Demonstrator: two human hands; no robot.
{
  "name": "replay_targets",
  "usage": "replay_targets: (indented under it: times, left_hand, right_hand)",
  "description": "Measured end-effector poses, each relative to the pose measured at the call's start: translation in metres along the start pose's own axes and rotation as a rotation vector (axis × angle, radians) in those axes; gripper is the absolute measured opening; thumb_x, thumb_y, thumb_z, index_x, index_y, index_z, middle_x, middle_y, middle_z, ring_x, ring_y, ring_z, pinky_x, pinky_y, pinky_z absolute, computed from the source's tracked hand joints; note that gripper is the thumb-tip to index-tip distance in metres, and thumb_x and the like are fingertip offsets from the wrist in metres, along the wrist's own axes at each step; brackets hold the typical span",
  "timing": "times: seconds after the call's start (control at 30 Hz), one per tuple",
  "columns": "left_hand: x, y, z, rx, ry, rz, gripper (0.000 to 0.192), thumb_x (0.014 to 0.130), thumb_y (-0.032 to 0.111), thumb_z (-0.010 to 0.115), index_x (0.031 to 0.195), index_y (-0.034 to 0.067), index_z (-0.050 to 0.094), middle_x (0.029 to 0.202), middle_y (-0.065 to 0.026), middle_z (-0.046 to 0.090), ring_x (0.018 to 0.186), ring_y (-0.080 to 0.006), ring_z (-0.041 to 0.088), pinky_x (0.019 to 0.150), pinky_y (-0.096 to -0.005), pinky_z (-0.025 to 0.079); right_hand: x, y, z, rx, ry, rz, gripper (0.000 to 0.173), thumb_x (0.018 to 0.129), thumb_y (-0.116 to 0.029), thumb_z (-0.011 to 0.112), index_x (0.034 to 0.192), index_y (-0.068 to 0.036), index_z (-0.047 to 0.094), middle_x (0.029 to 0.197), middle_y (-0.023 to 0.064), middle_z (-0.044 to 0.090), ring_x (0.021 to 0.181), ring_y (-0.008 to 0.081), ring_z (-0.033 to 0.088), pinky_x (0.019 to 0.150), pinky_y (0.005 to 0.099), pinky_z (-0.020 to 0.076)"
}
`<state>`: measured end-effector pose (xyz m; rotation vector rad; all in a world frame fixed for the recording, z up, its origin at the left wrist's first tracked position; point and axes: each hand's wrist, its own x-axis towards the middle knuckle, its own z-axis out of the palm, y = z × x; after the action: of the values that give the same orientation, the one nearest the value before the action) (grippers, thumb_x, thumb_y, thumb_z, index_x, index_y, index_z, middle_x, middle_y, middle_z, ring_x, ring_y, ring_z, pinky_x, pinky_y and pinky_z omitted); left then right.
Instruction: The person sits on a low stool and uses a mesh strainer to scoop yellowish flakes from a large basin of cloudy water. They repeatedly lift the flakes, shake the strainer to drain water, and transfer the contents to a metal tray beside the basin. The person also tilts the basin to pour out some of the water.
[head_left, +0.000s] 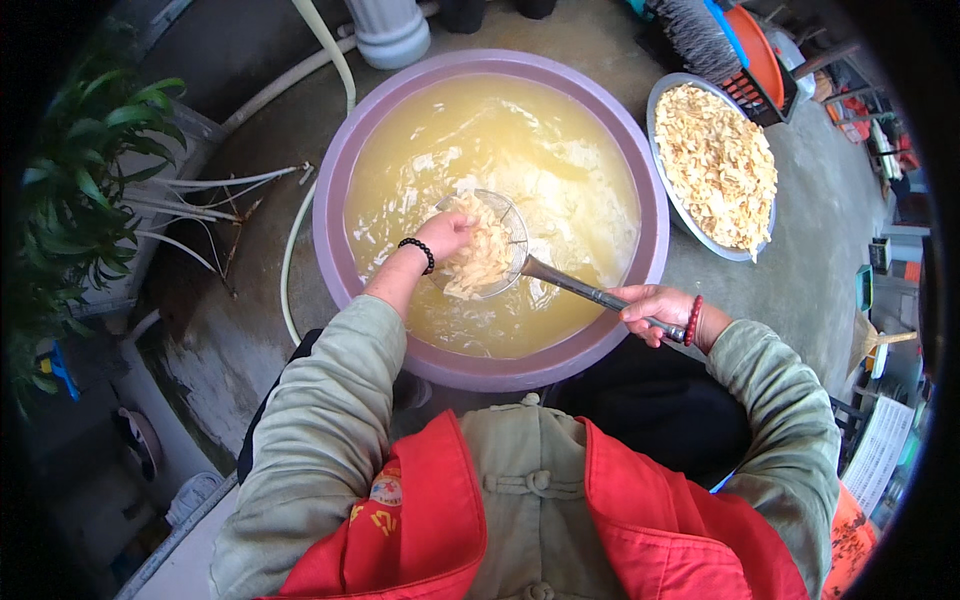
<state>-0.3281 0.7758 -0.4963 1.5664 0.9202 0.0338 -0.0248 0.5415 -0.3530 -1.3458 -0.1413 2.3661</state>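
A large round purple plastic tub (332, 270) full of cloudy yellowish water (480, 112) stands before me. My right hand (660, 309) grips the handle of a wire mesh skimmer (517, 225) over the tub's near right side. Pale sliced pieces (484, 259) lie in the skimmer's round basket at the water. My left hand (448, 234), with a black bead bracelet, touches these pieces from the left; its fingertips are partly hidden, so whether it pinches any is unclear.
At the right, a metal basin (658, 161) is heaped with pale slices, beside a black crate (784, 97) with a brush (694, 37). A pale hose (289, 277) runs along the tub's left side. Leafy plants (112, 142) stand at the far left, and a pillar base (386, 34) behind.
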Motion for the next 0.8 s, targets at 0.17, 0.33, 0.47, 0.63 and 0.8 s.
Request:
replay_targets:
  times: [0.17, 0.33, 0.47, 0.63, 0.8]
  left_hand:
    - [-0.016, 0.044, -0.013, 0.829, 0.050, 0.209, 0.023, 0.084, 0.020, 0.052, 0.097, 0.010, 0.067, 0.106, -0.0146, 0.058, 0.099, -0.0313, 0.057, 0.086, -0.0404, 0.047]
    - [-0.045, 0.114, -0.034, 1.118, 0.169, 0.315, 0.018, 0.080, 0.022, 0.054, 0.083, 0.012, 0.069, 0.097, -0.0089, 0.061, 0.095, -0.0276, 0.058, 0.084, -0.0417, 0.046]
    - [-0.070, 0.157, -0.040, 1.141, 0.238, 0.460, 0.017, 0.076, 0.028, 0.061, 0.077, 0.013, 0.069, 0.091, -0.0071, 0.061, 0.087, -0.0247, 0.059, 0.079, -0.0403, 0.045]
    - [-0.090, 0.178, -0.055, 0.654, 0.592, 0.634, 0.033, 0.073, 0.028, 0.071, 0.102, 0.013, 0.067, 0.105, -0.0075, 0.062, 0.099, -0.0276, 0.058, 0.087, -0.0399, 0.045]
    - [-0.098, 0.156, -0.057, 0.007, 0.696, 0.230, 0.085, 0.076, 0.034, 0.074, 0.140, 0.004, 0.027, 0.135, -0.0223, 0.040, 0.124, -0.0266, 0.043, 0.099, -0.0358, 0.039]
  right_hand:
    - [-0.039, 0.011, 0.023, 0.081, -0.019, -0.033, 0.047, 0.089, -0.005, 0.052, 0.134, -0.009, 0.039, 0.057, 0.0028, 0.044, 0.039, 0.0114, 0.045, 0.037, 0.0254, 0.0428]
    - [-0.076, 0.027, 0.053, 0.126, -0.089, -0.146, 0.048, 0.089, -0.007, 0.053, 0.135, -0.011, 0.038, 0.058, 0.0022, 0.045, 0.041, 0.0116, 0.045, 0.038, 0.0262, 0.0414]
    - [-0.093, 0.041, 0.078, 0.116, -0.071, -0.270, 0.052, 0.090, -0.008, 0.052, 0.138, -0.010, 0.034, 0.059, 0.0011, 0.045, 0.042, 0.0098, 0.045, 0.039, 0.0259, 0.0419]
    - [-0.101, 0.055, 0.098, 0.183, -0.079, -0.390, 0.051, 0.090, -0.009, 0.052, 0.138, -0.010, 0.035, 0.059, -0.0003, 0.044, 0.042, 0.0083, 0.044, 0.040, 0.0255, 0.0415]
    - [-0.105, 0.059, 0.105, 0.160, -0.037, -0.494, 0.048, 0.089, -0.010, 0.054, 0.135, -0.011, 0.038, 0.059, -0.0007, 0.043, 0.041, 0.0082, 0.044, 0.040, 0.0252, 0.0414]
